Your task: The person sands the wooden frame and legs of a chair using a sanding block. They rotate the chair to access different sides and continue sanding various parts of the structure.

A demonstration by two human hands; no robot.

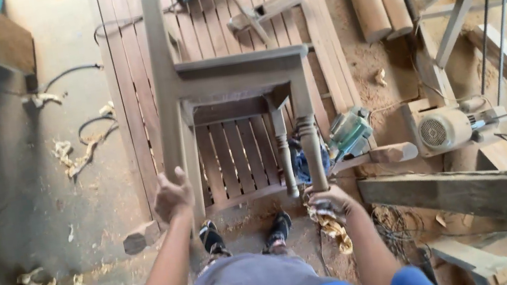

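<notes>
Two hands grip an unfinished wooden chair frame

Both hands hold a bare wooden chair frame (230,99) that lies tipped on a slatted wooden platform (130,80). The left hand (172,197) has its fingers curled shut around one long straight leg, which runs up and away from the knuckles. The right hand (329,203) is closed round the foot of a turned front leg (310,147), and a crumpled yellowish rag or sanding paper (333,228) is bunched under those fingers. Just beyond the right fingertips, past the turned leg, sits a green power tool (347,133); further out on that side rests a grey electric motor (444,128). Between the two hands, nearer the body, the person's feet in dark sandals (244,234) stand on the sawdust. Wood shavings (75,156) lie scattered out past the left hand's knuckles, on the concrete floor (9,212).
</notes>
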